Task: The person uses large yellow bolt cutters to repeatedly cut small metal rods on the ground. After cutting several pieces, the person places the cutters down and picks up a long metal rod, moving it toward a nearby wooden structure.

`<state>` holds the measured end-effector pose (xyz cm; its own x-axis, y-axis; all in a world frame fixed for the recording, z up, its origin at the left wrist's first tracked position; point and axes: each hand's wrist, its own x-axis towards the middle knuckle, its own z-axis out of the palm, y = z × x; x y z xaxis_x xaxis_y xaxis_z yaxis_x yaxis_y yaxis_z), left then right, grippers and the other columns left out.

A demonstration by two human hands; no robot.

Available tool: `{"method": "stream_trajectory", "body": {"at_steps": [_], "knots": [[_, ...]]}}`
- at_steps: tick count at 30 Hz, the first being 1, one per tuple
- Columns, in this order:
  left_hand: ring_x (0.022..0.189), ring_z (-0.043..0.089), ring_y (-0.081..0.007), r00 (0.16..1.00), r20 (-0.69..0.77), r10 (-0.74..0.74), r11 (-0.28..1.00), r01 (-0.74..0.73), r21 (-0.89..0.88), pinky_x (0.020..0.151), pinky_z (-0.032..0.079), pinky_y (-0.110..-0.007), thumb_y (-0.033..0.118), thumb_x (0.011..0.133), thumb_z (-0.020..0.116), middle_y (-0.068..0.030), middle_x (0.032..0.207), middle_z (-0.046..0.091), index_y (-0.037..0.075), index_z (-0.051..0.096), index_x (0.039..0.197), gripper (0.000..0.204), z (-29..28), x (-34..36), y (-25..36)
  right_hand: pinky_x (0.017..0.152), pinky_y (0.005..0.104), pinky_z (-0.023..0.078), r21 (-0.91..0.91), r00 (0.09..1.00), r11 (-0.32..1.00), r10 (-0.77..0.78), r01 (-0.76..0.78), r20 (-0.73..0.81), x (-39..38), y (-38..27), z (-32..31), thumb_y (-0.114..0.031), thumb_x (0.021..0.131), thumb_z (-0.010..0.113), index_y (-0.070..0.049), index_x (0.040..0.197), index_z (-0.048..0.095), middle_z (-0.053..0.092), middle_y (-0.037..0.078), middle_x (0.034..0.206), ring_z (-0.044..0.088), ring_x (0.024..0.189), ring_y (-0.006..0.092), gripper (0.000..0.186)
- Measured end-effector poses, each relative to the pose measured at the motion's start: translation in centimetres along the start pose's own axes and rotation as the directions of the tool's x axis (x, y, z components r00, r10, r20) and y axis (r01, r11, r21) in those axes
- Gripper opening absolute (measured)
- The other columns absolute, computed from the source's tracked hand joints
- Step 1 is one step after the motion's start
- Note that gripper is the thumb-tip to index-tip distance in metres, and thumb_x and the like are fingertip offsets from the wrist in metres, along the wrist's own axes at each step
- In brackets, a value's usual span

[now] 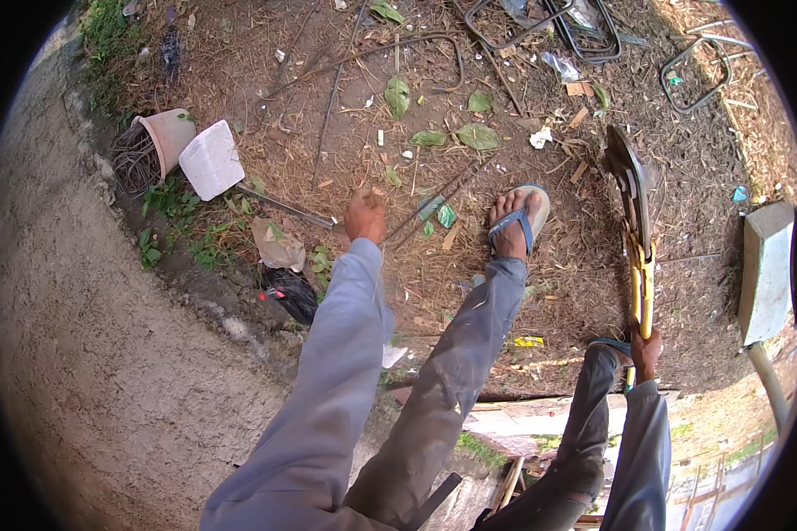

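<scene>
My left hand (366, 215) is low over the littered ground, its fingers curled closed. Whatever they may hold is hidden. Beside it, a narrow metal strip (290, 208) runs from the white block toward my knuckles, and a thin dark rod (443, 193) lies to the right. My right hand (646, 354) is wrapped round the yellow handles of a shears-like tool (643, 279). Its long dark blades (627, 173) point away from me and lie close together.
A tipped pinkish pot (164, 137) spills coiled wire beside a white block (211, 161). A rough concrete slope (106, 310) borders the left. Bent metal frames (695, 75) lie far right, nearer than them a pale slab (765, 270). My sandalled foot (514, 226) stands between my hands.
</scene>
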<state>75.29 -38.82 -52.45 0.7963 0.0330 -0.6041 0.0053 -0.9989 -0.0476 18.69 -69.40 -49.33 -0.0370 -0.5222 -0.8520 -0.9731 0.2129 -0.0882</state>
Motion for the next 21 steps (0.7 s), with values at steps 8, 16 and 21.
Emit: {"method": "stream_trajectory", "body": {"at_steps": [8,16,21], "knots": [[0.09,0.067,-0.0315,0.968,-0.072,0.239,0.956,-0.248,-0.154,0.073,0.052,-0.045,0.036,0.096,0.055,-0.0156,0.101,0.068,0.005,0.058,0.116,0.037,-5.4,15.5,18.3,0.052,0.0349,0.039,-0.107,0.999,0.994,-0.025,0.023,-0.024,-0.5,-1.0,-0.3,-0.04,0.086,0.071,0.003,0.075,0.063,0.054,0.007,0.058,0.048,0.056,0.0129,0.045],[0.059,0.061,-0.0174,0.928,0.352,-0.119,0.741,0.319,-0.591,0.053,0.048,-0.035,0.04,0.1,0.047,-0.0036,0.079,0.065,0.006,0.054,0.11,0.036,-2.7,20.5,21.9,0.052,0.0377,0.038,-0.119,0.993,0.99,-0.081,0.07,-0.09,0.1,1.1,0.4,-0.037,0.088,0.07,0.004,0.078,0.064,0.058,0.01,0.06,0.049,0.055,0.0167,0.042],[0.063,0.064,-0.0206,0.964,0.228,-0.135,0.346,0.262,-0.901,0.051,0.05,-0.034,0.022,0.098,0.05,-0.0102,0.086,0.063,0.01,0.05,0.108,0.016,-1.3,17.9,20.9,0.055,0.0354,0.042,-0.023,0.999,1.0,-0.01,0.009,-0.042,0.0,1.1,0.2,-0.028,0.089,0.07,0.003,0.091,0.067,0.062,0.008,0.066,0.054,0.061,0.0141,0.031]]}}
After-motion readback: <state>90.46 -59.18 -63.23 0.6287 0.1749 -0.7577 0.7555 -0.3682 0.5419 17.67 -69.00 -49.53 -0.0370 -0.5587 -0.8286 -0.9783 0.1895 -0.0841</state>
